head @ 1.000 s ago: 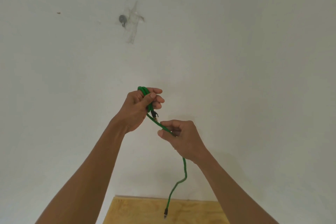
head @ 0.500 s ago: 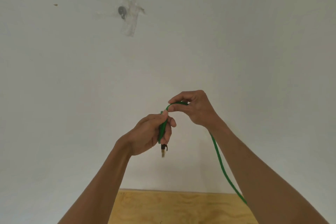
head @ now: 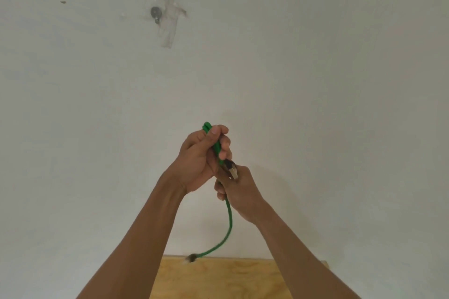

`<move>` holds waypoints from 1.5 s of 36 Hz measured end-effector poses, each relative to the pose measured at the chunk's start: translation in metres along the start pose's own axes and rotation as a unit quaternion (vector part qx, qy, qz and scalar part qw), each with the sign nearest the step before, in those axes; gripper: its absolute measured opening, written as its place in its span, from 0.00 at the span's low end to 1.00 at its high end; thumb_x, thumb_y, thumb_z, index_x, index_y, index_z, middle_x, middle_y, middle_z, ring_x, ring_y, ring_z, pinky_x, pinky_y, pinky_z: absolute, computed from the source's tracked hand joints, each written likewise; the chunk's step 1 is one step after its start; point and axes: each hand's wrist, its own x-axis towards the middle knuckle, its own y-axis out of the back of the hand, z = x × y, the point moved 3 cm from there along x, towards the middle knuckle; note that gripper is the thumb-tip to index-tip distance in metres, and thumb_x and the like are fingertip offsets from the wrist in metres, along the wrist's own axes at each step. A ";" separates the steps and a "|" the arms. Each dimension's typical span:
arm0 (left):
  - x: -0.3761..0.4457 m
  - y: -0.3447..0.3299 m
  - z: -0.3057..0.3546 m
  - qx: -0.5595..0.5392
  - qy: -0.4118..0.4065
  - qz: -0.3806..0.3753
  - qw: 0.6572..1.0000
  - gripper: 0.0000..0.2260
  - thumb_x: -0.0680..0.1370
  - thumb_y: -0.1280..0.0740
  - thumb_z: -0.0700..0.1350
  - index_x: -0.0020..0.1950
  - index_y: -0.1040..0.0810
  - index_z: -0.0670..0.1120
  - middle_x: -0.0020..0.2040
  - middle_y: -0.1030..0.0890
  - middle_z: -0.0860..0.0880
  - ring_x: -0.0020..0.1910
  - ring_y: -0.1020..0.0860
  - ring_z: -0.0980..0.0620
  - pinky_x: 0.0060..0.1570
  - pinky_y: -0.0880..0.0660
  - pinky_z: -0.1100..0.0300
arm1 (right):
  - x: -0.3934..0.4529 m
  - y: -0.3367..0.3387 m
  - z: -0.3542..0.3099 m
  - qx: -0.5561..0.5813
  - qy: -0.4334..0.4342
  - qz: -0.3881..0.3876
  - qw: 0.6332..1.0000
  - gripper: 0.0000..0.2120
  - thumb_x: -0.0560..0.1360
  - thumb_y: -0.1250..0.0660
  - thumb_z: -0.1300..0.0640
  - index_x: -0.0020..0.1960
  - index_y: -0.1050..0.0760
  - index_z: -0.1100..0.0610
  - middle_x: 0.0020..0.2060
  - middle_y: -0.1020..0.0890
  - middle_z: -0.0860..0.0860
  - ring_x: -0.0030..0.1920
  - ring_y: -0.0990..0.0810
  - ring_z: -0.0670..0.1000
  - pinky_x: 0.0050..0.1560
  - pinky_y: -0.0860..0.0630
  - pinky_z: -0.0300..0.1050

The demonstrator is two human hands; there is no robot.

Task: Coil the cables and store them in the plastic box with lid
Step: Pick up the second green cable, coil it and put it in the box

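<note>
Our left hand point(head: 199, 160) is closed in a fist around a bundle of green cable point(head: 215, 145), thumb pressed on top, so the gathered loops cannot spring apart; the top of the bundle pokes above the fist. One plug point(head: 232, 170) sticks out below it, kept free of the wraps. Just beneath, touching, our right hand point(head: 239, 192) pinches the loose strand, apparently to feed the next turn. From it the tail hangs down and curves left to a blurred second plug point(head: 190, 258), near the edge of a wooden board point(head: 218, 279). Both forearms reach up and forward, hands raised before a plain white wall point(head: 315, 80). The plastic box is out of sight.
</note>
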 end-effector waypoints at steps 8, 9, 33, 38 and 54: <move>0.010 0.036 0.009 0.156 -0.019 0.074 0.985 0.11 0.84 0.43 0.43 0.54 0.24 0.39 0.37 0.21 0.47 0.33 0.25 0.51 0.43 0.25 0.55 | -0.012 -0.012 0.000 0.046 0.003 0.032 0.998 0.08 0.78 0.30 0.57 0.57 0.21 0.55 0.43 0.13 0.55 0.30 0.30 0.50 0.30 0.31 0.42; 0.010 0.041 0.010 0.166 -0.022 0.086 0.982 0.11 0.85 0.43 0.43 0.55 0.24 0.39 0.37 0.21 0.47 0.33 0.24 0.51 0.43 0.25 0.55 | -0.013 -0.013 0.001 0.052 0.002 0.035 0.998 0.15 0.77 0.30 0.58 0.63 0.26 0.51 0.44 0.13 0.54 0.29 0.30 0.50 0.30 0.30 0.42; -0.038 0.019 -0.032 0.213 0.167 0.012 0.963 0.28 0.84 0.52 0.58 0.47 0.22 0.40 0.30 0.24 0.44 0.30 0.28 0.49 0.40 0.30 0.53 | 0.034 0.037 -0.072 -0.255 0.194 -0.067 0.945 0.06 0.66 0.20 0.59 0.40 0.15 0.57 0.36 0.15 0.49 0.36 0.19 0.55 0.39 0.22 0.52; -0.042 0.008 -0.029 0.122 0.171 -0.007 0.978 0.26 0.84 0.49 0.57 0.47 0.22 0.40 0.29 0.28 0.43 0.29 0.31 0.48 0.39 0.27 0.54 | 0.038 0.043 -0.060 -0.130 0.154 -0.089 0.975 0.06 0.69 0.23 0.64 0.45 0.15 0.60 0.38 0.13 0.51 0.42 0.15 0.52 0.51 0.19 0.48; -0.024 -0.023 -0.021 0.043 0.084 -0.074 0.993 0.16 0.83 0.43 0.48 0.46 0.21 0.40 0.29 0.26 0.44 0.29 0.29 0.47 0.39 0.25 0.54 | 0.006 0.029 0.001 0.088 0.021 -0.042 0.995 0.10 0.72 0.37 0.54 0.37 0.18 0.52 0.20 0.27 0.49 0.29 0.26 0.51 0.38 0.27 0.42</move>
